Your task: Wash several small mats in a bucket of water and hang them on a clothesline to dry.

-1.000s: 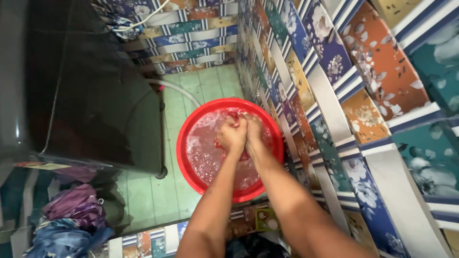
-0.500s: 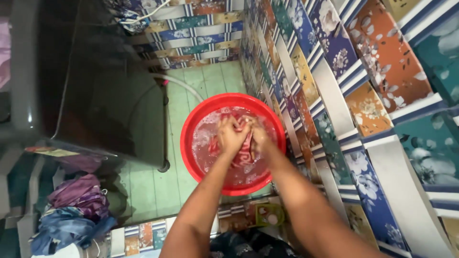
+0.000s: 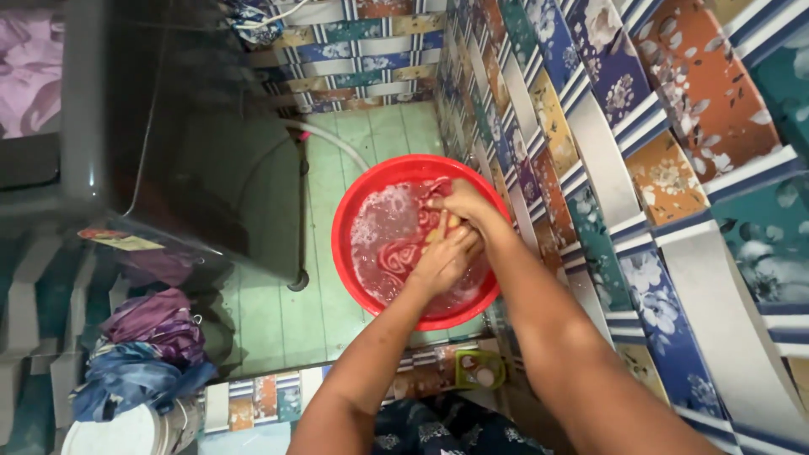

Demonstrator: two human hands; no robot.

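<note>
Soapy water hides most of the red cloth (image 3: 403, 253).

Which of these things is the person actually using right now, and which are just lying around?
In use:
- round red plastic basin of soapy water
- red patterned cloth in the water
- left hand and right hand, both gripping the cloth

Lying about:
- dark grey washing machine
- heap of purple and blue clothes
- white hose
- small green soap dish

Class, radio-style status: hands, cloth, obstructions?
Left hand and right hand both gripping red patterned cloth in soapy red basin. Dark washing machine close alongside.
</note>
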